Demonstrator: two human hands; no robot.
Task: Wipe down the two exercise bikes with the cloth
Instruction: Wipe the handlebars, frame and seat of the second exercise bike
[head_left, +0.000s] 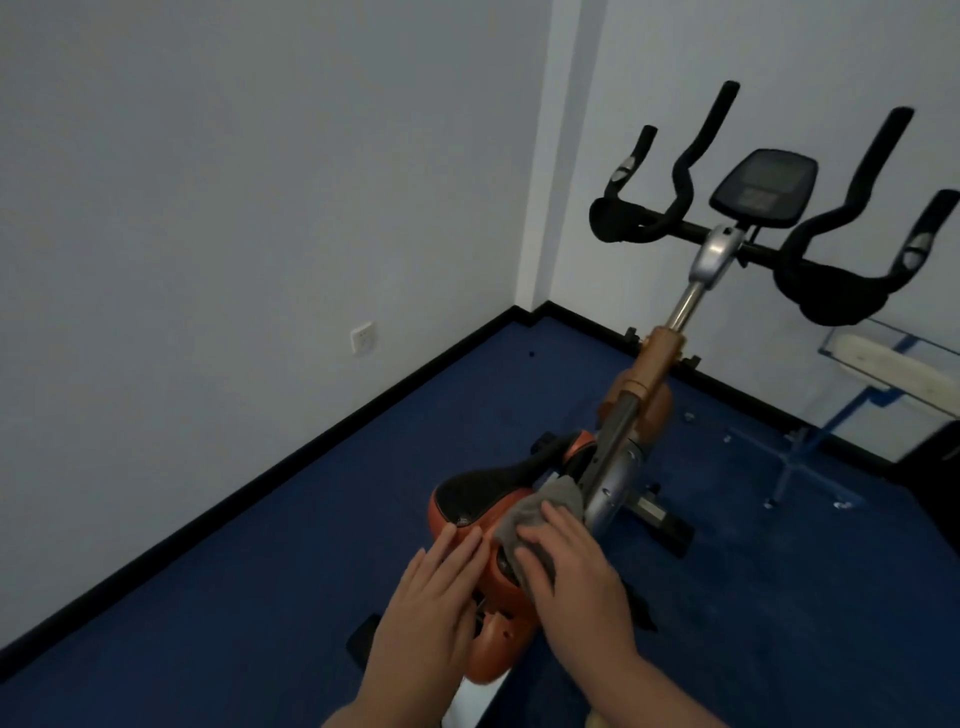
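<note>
Pressed a grey cloth (535, 512) with the right hand (574, 566), fingers flat, onto the orange exercise bike (498, 577) behind its saddle (480, 493); rested the left hand (434, 587), fingers straight, alongside.

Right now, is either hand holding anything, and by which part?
Neither grips anything. The right hand presses the grey cloth flat against the bike's orange frame; the left hand rests open beside it.
</note>
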